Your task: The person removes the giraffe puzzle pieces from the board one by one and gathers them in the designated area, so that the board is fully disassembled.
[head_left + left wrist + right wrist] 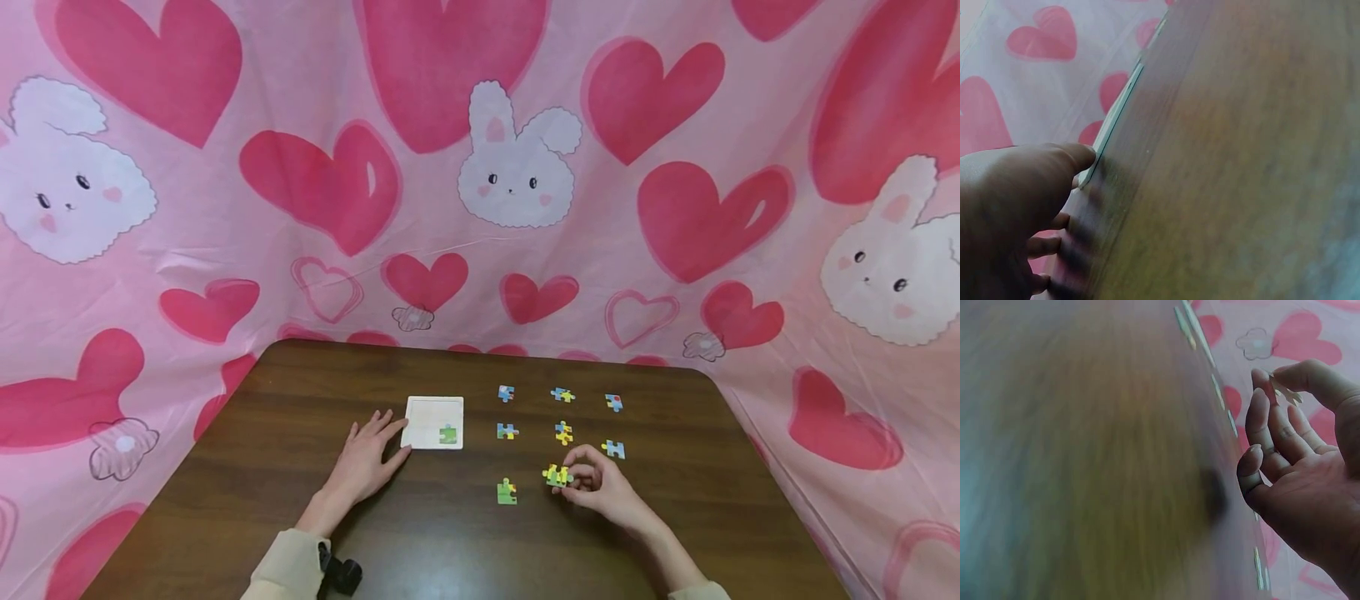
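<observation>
A white square puzzle tray (420, 417) lies on the table, with one green jigsaw piece (447, 433) in its lower right corner. My left hand (367, 454) rests at the tray's left side, thumb and forefinger touching its edge; the left wrist view shows the thumb (1079, 156) against the thin rim. Between thumb and forefinger, my right hand (603, 487) pinches a yellow-green jigsaw piece (557, 476). Seen edge-on in the right wrist view, that piece (1289, 395) is held off the table. A green and yellow piece (507, 492) lies to its left.
Several loose pieces lie in spaced rows right of the tray, among them a blue and yellow piece (507, 432), a yellow piece (564, 432) and a blue piece (613, 449). The brown wooden table (420, 517) meets a pink heart-patterned cloth (435, 237) behind and beside it.
</observation>
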A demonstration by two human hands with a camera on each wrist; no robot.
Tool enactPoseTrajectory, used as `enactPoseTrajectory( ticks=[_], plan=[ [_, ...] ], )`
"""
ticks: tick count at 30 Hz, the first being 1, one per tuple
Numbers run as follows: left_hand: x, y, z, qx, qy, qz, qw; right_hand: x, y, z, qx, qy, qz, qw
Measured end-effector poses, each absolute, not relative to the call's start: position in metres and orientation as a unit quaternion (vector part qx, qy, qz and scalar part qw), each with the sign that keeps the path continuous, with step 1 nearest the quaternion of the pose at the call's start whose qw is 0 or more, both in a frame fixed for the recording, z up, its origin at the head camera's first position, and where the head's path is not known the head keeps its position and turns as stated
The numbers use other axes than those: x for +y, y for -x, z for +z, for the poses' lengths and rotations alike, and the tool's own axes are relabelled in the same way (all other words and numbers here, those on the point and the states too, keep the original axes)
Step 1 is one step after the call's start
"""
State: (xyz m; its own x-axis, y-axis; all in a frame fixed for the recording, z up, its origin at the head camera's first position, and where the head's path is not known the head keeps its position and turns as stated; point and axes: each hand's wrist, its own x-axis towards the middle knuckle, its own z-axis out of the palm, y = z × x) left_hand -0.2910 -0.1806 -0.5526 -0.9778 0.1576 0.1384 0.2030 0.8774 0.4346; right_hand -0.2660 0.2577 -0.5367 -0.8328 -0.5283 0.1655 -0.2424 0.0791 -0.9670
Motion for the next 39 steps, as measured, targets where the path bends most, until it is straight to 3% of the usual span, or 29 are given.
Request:
enactPoseTrajectory(
  ticks=[10, 18, 29, 39],
  plan=[
    [-0.181, 0.290, -0.554, -0.966, 0.092, -0.236, 0.050, 0.277, 0.260, -0.537, 0.777, 0.295, -0.547, 0.105],
    [-0.180, 0.289, -0.555, -0.966, 0.093, -0.235, 0.052, 0.294, 0.269, -0.562, 0.819, 0.322, -0.474, 0.034],
    [-0.178, 0.290, -0.555, -0.966, 0.095, -0.233, 0.053, 0.287, 0.251, -0.538, 0.871, 0.317, -0.375, -0.028],
    [-0.180, 0.290, -0.554, -0.967, 0.093, -0.231, 0.050, 0.252, 0.274, -0.517, 0.874, 0.288, -0.392, 0.025]
  ],
)
